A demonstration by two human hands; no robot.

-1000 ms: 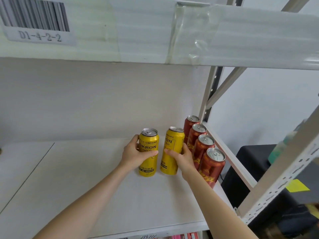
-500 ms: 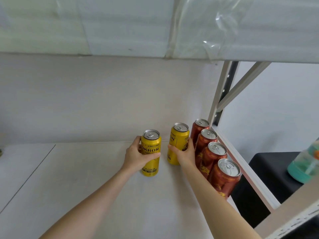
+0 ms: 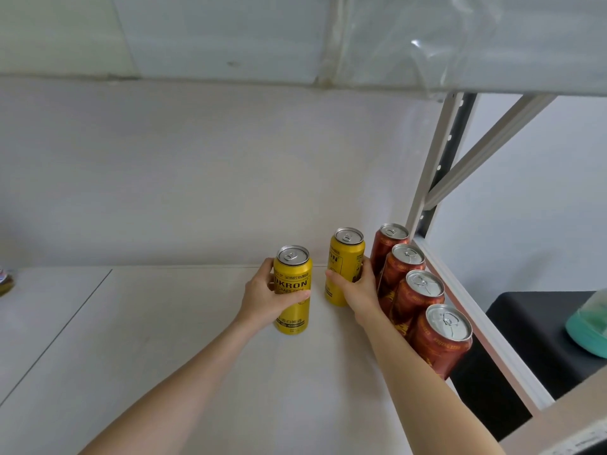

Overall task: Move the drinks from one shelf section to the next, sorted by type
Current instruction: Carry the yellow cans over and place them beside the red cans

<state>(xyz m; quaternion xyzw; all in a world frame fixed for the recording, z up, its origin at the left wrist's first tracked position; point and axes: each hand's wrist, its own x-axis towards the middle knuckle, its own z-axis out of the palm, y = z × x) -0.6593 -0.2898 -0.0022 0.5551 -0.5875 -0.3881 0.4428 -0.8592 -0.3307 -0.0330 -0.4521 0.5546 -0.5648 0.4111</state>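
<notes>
The white shelf (image 3: 164,356) fills most of the view, with the underside of the shelf above (image 3: 230,37) across the top and the grey upright post (image 3: 427,178) with its diagonal brace (image 3: 486,149) at the right. Compared with half a second ago, the barcode label seen a second ago remains out of view, and more of the right side past the post shows: a black surface (image 3: 525,323) carrying a teal container (image 3: 588,326) at the frame edge.

Six cans stand upright on the shelf. Four are red cans (image 3: 437,343), set in one line along the right edge, each just beside the next, running from the back wall toward the front. Two are yellow. The right yellow can (image 3: 345,257) now stands farther back than before, close to the back wall and just beside the rearmost red cans; the right hand (image 3: 356,287) is wrapped around its lower half. The left yellow can (image 3: 293,284) stands nearer the front and apart from the other, about where it was; the left hand (image 3: 266,300) is closed around its middle, thumb across the label.

At the far left edge, a small dark object (image 3: 5,280) sits on the shelf, too cropped to identify.
</notes>
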